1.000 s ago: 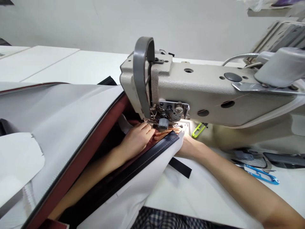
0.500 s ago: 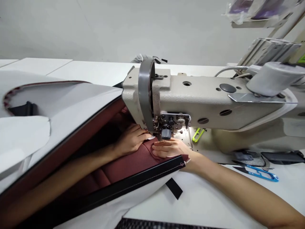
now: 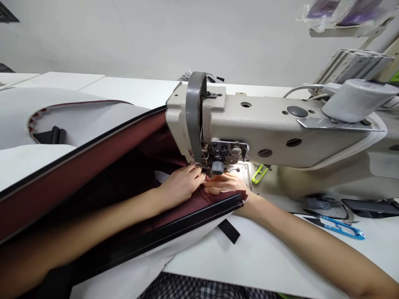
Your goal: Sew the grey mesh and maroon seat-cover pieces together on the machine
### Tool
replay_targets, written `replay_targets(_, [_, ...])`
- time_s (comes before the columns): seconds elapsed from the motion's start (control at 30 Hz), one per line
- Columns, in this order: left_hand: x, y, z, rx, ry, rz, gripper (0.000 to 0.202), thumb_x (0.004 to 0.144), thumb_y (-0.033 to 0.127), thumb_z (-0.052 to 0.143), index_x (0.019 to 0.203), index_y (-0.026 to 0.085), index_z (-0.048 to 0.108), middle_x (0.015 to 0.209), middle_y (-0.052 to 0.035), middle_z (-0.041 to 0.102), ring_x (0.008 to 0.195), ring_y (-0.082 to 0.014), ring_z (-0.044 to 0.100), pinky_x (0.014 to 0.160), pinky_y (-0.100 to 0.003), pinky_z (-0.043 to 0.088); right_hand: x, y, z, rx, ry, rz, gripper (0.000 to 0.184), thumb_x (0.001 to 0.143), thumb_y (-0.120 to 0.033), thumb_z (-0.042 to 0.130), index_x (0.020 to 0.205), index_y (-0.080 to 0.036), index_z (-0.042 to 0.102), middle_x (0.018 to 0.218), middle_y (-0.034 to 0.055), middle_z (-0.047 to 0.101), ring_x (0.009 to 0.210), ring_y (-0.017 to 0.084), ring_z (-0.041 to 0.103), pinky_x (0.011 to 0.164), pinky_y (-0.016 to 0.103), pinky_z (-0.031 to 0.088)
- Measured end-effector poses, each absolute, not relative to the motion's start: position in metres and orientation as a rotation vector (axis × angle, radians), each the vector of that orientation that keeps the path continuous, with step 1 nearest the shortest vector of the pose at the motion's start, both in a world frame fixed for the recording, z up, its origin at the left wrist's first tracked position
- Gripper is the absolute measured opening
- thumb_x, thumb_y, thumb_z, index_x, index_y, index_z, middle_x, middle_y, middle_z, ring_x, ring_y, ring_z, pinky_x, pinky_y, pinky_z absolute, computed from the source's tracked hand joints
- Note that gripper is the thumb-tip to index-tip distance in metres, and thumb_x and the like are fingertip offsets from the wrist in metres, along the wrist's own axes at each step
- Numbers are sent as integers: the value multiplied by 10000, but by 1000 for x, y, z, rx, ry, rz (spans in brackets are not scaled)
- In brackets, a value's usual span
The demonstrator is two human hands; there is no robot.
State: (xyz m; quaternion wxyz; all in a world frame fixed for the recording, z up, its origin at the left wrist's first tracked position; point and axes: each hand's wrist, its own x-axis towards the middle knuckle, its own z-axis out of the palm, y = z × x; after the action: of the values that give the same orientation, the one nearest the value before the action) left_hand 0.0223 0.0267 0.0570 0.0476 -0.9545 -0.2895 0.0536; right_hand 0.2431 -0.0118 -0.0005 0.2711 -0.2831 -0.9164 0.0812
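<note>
A beige industrial sewing machine stands on a white table. A large cover of dark red perforated material with a black stitched edge band and pale grey backing lies under its head. My left hand reaches inside the cover, its fingers curled and pinching the red material just left of the presser foot. My right hand lies flat on the red material right below the foot, fingers stretched toward the left hand.
Blue thread snips and dark flat pieces lie at the right on the table. A yellow-green clip sits on the machine bed. A black strap pokes out under the cover. Shelving stands at the upper right.
Both hands have drawn closer together under the presser foot. The cover has shifted, its grey upper flap lifted back to the left and showing more red lining.
</note>
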Motion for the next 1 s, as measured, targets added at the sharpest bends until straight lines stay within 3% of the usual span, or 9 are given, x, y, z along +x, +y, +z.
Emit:
replay_targets(0.27, [13,23,37,-2967,-841,-371,252,909,71,472,1065,123,663,959,-91,614,948,-227,509,881,-329,471,253,-9,28,-614,-2382,569,298,907,-305,593,1155,-179,699,1184,93,715,1118,216,644,974,370,499])
replay_targets(0.47, [-7,44,24,-3148,-635,-620,310,949,92,388,1140,155,624,960,-64,633,886,-183,526,864,-290,452,246,-10,33,-414,-2320,1065,196,936,-249,571,1036,-152,709,1131,78,737,1117,157,655,1049,298,464])
replay_targets(0.6, [-18,77,29,-3204,-375,-443,310,943,133,433,1184,192,618,1042,-65,668,898,-180,565,818,-288,435,224,-24,30,-459,-2515,808,266,1017,-231,457,1067,-147,705,1242,50,696,1184,143,603,1132,306,389])
replay_targets(0.7, [-14,79,40,-3137,-298,-238,319,902,122,488,1163,217,644,1085,-67,675,936,-209,573,820,-319,422,210,-37,25,-598,-2622,444,281,990,-205,466,1118,-140,707,1306,30,660,1179,185,583,1093,325,437])
replay_targets(0.87, [16,24,55,-2974,-940,-140,194,862,35,501,864,144,662,864,-60,644,858,-215,542,818,-336,446,204,-45,17,-590,-2623,217,334,896,-87,474,1138,-111,702,1255,50,688,1216,188,555,1131,336,423])
replay_targets(1.0, [27,-3,46,-2899,-1101,-203,197,896,46,479,926,122,658,887,-68,639,842,-216,512,804,-348,458,210,-44,14,-572,-2574,215,397,866,-53,459,1192,-100,680,1273,34,678,1283,200,523,1158,332,409])
